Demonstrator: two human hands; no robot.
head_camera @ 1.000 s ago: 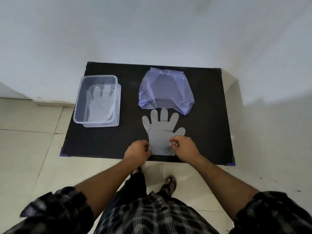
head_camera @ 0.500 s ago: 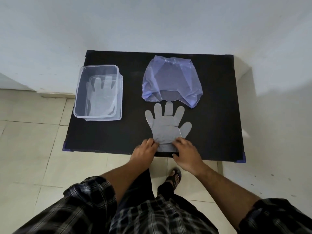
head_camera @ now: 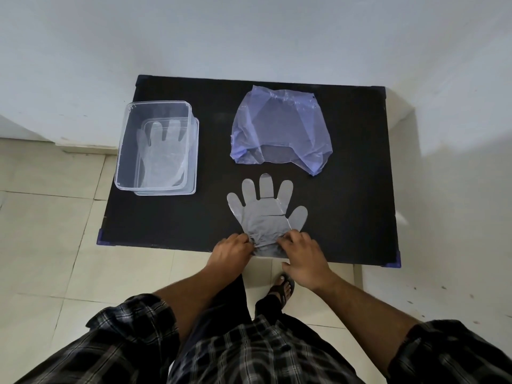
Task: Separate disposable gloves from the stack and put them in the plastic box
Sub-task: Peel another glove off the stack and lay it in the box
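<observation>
A flat stack of clear disposable gloves (head_camera: 264, 210) lies near the front edge of the black table (head_camera: 171, 220), fingers pointing away from me. My left hand (head_camera: 231, 252) and my right hand (head_camera: 300, 254) pinch the crumpled cuff end of the stack from either side. A clear plastic box (head_camera: 122, 151) stands at the table's left, overhanging the edge. One glove (head_camera: 162, 156) lies flat inside it.
A crumpled bluish plastic bag (head_camera: 279, 131) rests behind the glove stack. The table stands in a corner against white walls. Pale floor tiles surround it, and my sandalled foot (head_camera: 282, 289) stands just under the front edge.
The view has tilted, shifting the table up in frame. My fingers have worked into the cuff, which is now wrinkled and bunched between both hands. The box and bag have not moved.
</observation>
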